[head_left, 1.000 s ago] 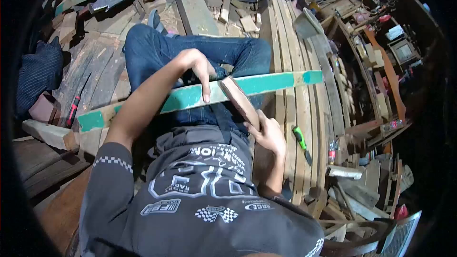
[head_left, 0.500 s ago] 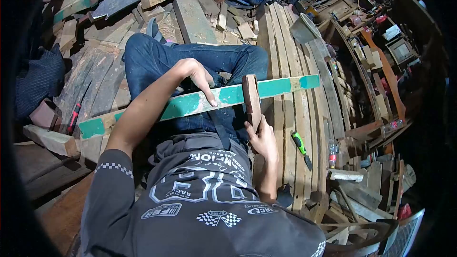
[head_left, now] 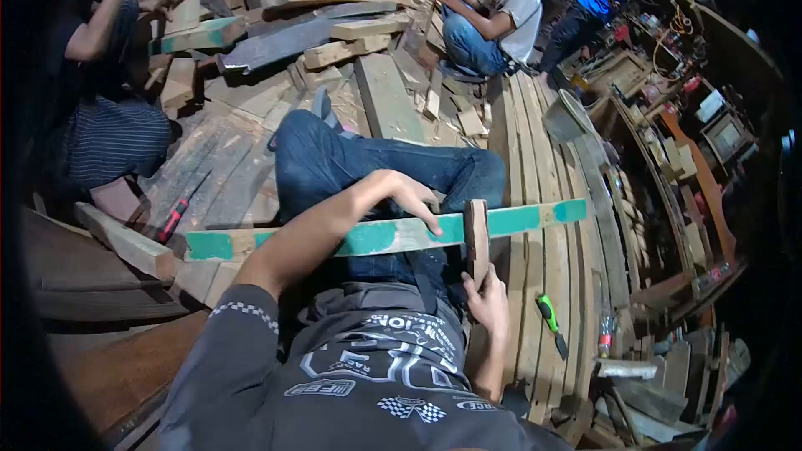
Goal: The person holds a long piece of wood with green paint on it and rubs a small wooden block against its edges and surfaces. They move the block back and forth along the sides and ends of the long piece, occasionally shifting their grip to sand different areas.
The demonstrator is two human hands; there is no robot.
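Note:
A long narrow board (head_left: pixel 368 238) with patches of green paint lies across my lap. My left hand (head_left: pixel 413 200) is closed over it near the middle, its fingertip pressing on the painted face. Just right of that, a short brown wooden block (head_left: pixel 476 234) stands crosswise over the board and touches it. My right hand (head_left: pixel 490 305) grips the block's near end. What the left thumb does is hidden behind the board.
Long planks (head_left: pixel 530 267) run along my right, with a green-handled chisel-like tool (head_left: pixel 550 324) on them. A red-handled screwdriver (head_left: pixel 174 219) lies left. Scrap wood (head_left: pixel 359 50) is piled ahead. A seated person (head_left: pixel 501 21) and others work nearby; a bucket (head_left: pixel 568 117) stands right.
My view has tilted up, bringing more of the other people into sight. My left hand has slid along the board toward the block, which stays across the board in my right hand.

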